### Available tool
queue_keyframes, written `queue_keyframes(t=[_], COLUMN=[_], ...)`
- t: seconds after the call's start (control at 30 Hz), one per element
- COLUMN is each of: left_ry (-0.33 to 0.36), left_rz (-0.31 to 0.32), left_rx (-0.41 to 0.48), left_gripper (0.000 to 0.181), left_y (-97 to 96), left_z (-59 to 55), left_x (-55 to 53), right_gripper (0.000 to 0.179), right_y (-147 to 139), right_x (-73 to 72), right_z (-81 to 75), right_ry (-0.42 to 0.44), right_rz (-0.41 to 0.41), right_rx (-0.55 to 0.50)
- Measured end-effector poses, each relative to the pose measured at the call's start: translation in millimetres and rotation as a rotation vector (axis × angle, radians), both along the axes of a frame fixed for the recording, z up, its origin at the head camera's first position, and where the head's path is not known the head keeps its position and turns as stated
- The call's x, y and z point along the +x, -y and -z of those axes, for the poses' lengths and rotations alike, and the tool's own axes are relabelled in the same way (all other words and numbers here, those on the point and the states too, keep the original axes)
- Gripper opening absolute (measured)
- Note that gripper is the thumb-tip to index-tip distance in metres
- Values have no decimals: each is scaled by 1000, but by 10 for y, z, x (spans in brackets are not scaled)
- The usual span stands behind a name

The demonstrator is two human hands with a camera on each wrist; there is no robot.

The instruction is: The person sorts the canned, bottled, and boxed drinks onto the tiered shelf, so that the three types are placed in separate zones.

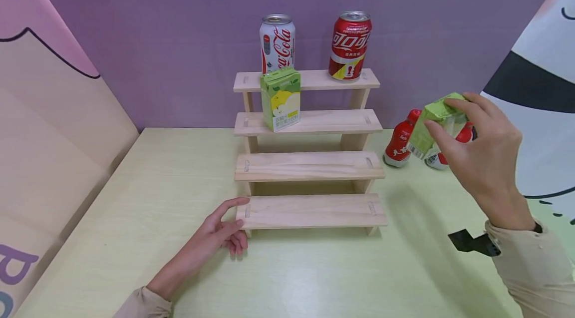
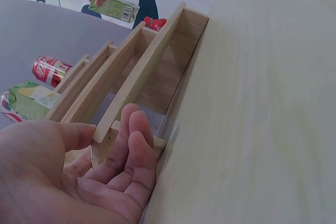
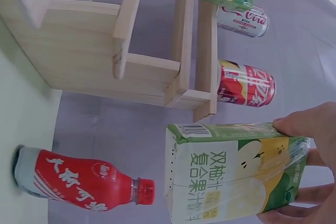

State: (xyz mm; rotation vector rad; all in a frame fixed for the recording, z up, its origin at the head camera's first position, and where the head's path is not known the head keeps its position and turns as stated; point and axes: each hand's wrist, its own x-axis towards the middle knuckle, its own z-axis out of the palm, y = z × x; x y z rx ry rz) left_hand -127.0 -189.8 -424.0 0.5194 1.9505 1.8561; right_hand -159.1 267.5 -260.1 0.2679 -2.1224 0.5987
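My right hand (image 1: 487, 151) holds a green juice carton (image 3: 231, 171) by its top between thumb and fingers, raised and tilted to the right of a wooden stepped shelf (image 1: 310, 212). At the shelf's lowest step, my left hand (image 1: 215, 233) grips the left end, with thumb and index finger on the step and the other fingers curled beside it. A matching juice carton (image 1: 282, 103) stands at the left of the second step from the top. Above it on the top step are a white cola can (image 1: 277, 43) and, farther right, a red cola can (image 1: 350, 46).
Behind the held carton, a red-capped bottle (image 1: 400, 141) stands on the pale table (image 1: 314, 278). Another red item (image 1: 464, 133) is partly hidden by the carton and hand. A purple backdrop (image 1: 188, 48) rises behind the shelf, with printed panels at both sides.
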Motion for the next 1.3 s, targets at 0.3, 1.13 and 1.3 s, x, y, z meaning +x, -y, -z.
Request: queue_keyframes(t=[0.3,1.13,1.3], left_ry=[5,14,16], left_rz=[-3,5,2], left_rx=[0,22,18], left_gripper=[50,49,49], left_y=[8,-3,2], left_z=[-3,11,12], left_x=[0,-11,-13], right_gripper=[46,50,49], right_y=[133,679,793], right_x=[-46,-389,-471], right_z=[-124,-300,-290], right_ry=[-28,-36,-49], right_rz=[-31,-108,-102], right_rx=[12,-32,-21])
